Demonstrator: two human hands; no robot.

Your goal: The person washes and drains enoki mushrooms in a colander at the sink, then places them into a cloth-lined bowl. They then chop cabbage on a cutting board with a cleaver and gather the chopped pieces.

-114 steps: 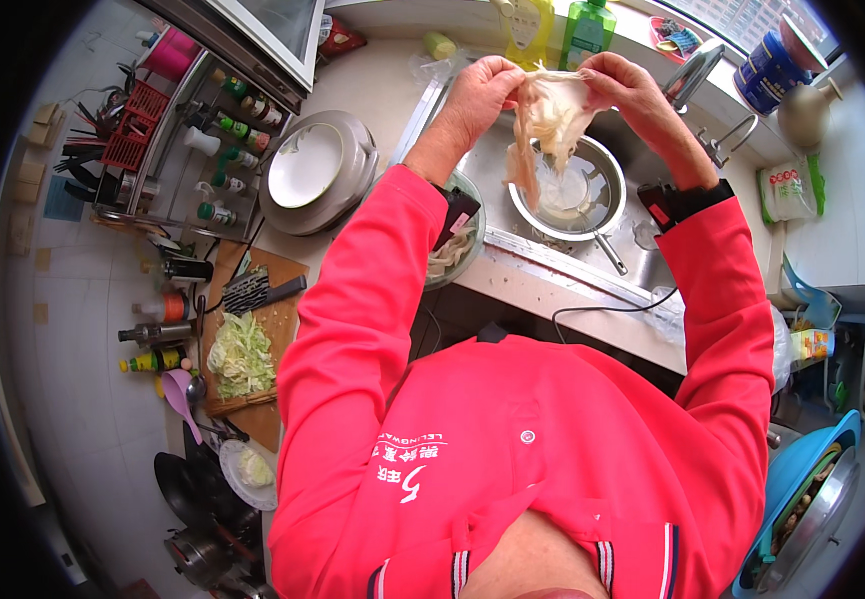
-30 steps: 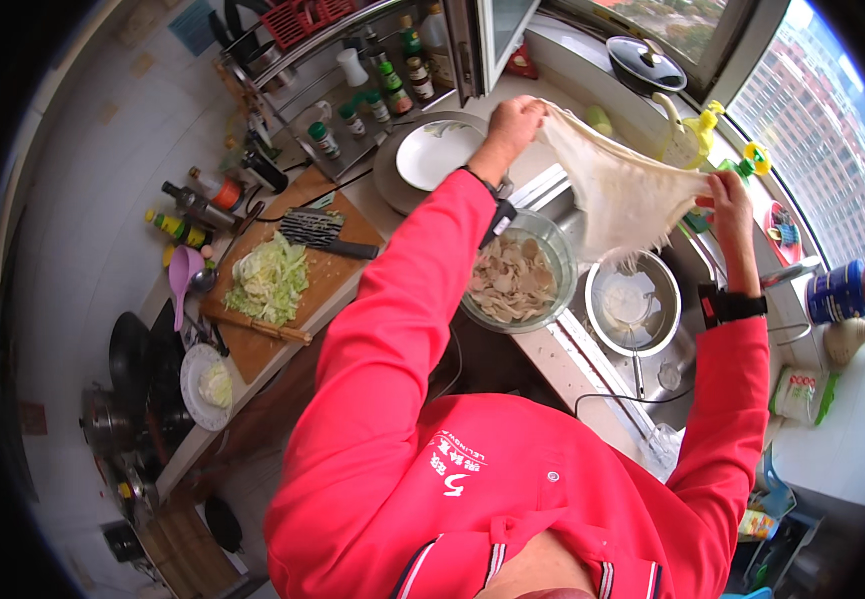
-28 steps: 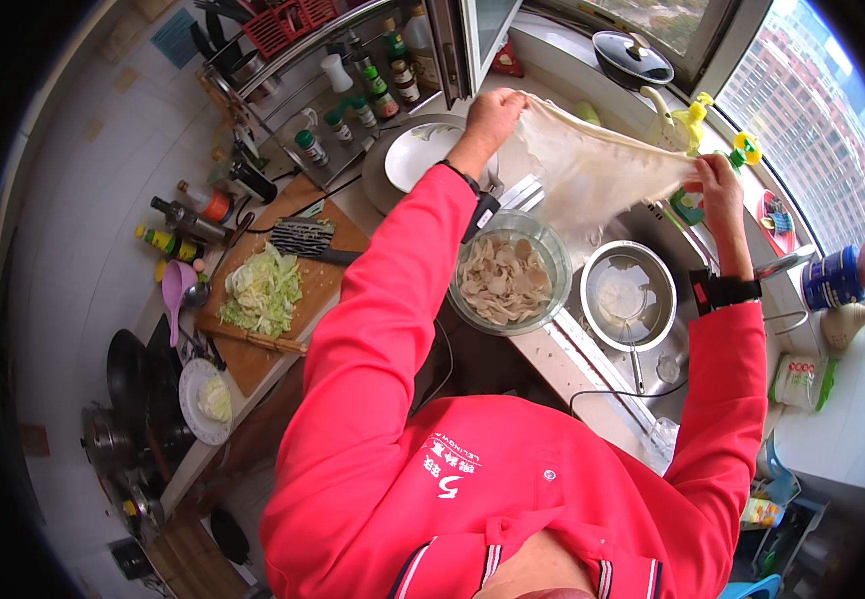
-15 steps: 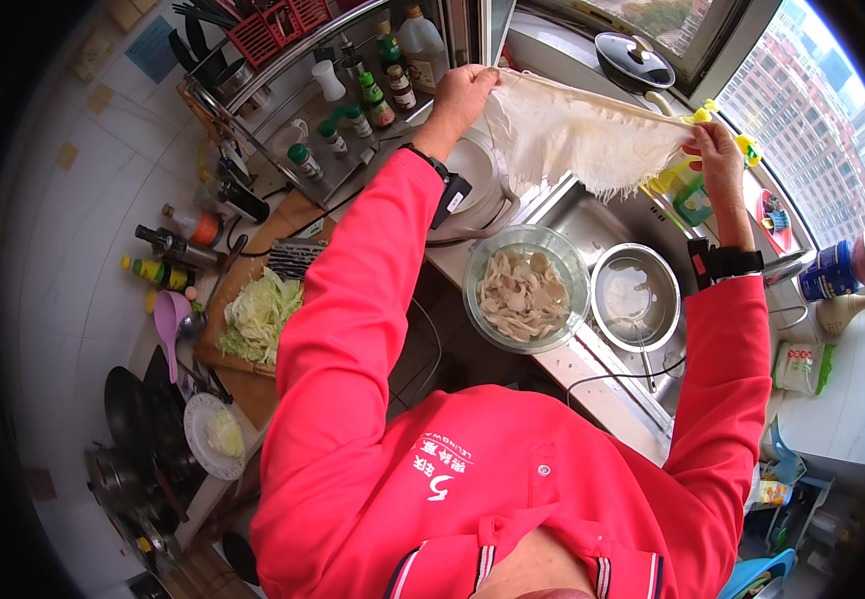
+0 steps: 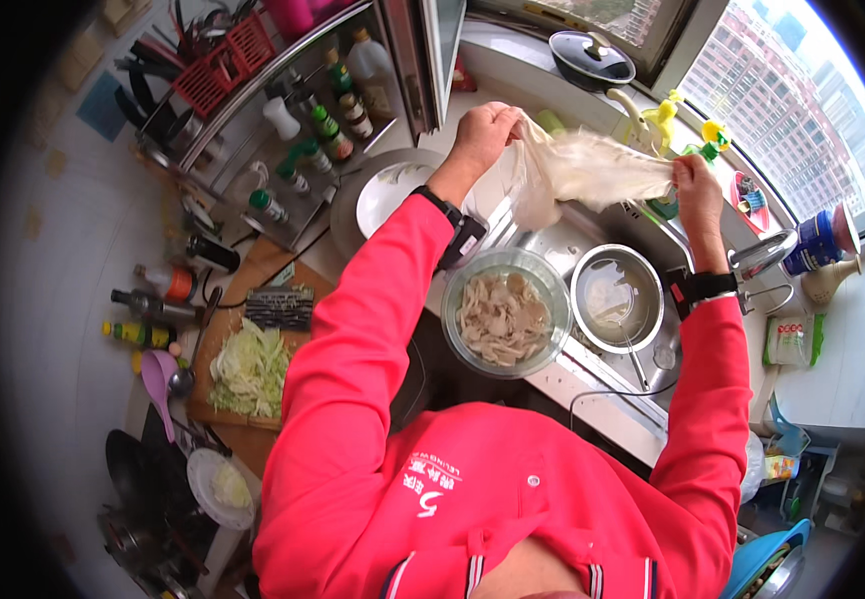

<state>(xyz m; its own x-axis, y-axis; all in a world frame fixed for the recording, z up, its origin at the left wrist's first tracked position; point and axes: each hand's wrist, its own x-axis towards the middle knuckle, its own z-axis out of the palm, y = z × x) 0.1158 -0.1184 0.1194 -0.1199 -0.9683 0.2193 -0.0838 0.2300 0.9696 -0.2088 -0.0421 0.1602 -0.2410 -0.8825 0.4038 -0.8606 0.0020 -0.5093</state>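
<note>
The work looks partway along: pale slices (image 5: pixel 502 319) already fill the clear bowl (image 5: pixel 507 371) in the middle of the frame, and cut cabbage (image 5: pixel 251 369) lies heaped on the cutting board (image 5: pixel 271 265) at left, while the thin cloth (image 5: pixel 602 172) is in handling, neither set down nor folded. What remains for it cannot be told for sure. It hangs in the air in the upper middle, over the far part of the sink (image 5: pixel 584 232) and apart from the steel pot (image 5: pixel 590 336) below. The left hand (image 5: pixel 485 132) pinches one end, fingers closed; the right hand (image 5: pixel 697 198) grips the other likewise. Off-white and limp, the cloth droops in a sheer fold at left and bunches toward the right, its lower edge blurred.
</note>
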